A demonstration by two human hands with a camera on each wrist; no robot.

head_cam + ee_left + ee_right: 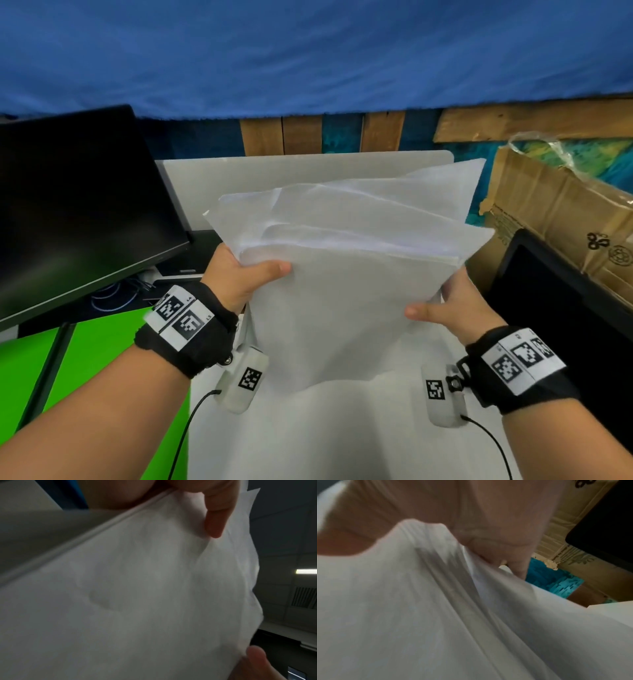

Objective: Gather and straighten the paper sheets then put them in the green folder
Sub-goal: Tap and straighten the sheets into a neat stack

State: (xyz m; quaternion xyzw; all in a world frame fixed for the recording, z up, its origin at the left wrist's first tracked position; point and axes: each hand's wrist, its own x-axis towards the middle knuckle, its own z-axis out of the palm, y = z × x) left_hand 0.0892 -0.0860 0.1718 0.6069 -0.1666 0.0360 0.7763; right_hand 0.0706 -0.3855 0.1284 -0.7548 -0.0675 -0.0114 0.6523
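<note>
Left hand (239, 274) and right hand (452, 308) both clamped on the sheets (342, 291), one per side edge, stack lifted off the white surface (342, 428). Long axis running away from the body, far ends fanned out and messy. Green folder (102, 342) probably that green patch low left, so nearer the left hand.

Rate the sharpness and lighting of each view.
Head view: evenly lit and mostly sharp, the paper sheets clear between left hand and right hand, straight edges bowed by the wide lens. Left wrist view: dim, the sheets soft and grey, a ceiling light glaring. Right wrist view: heavily blurred, the sheets smeared, the cardboard box behind also soft.
</note>
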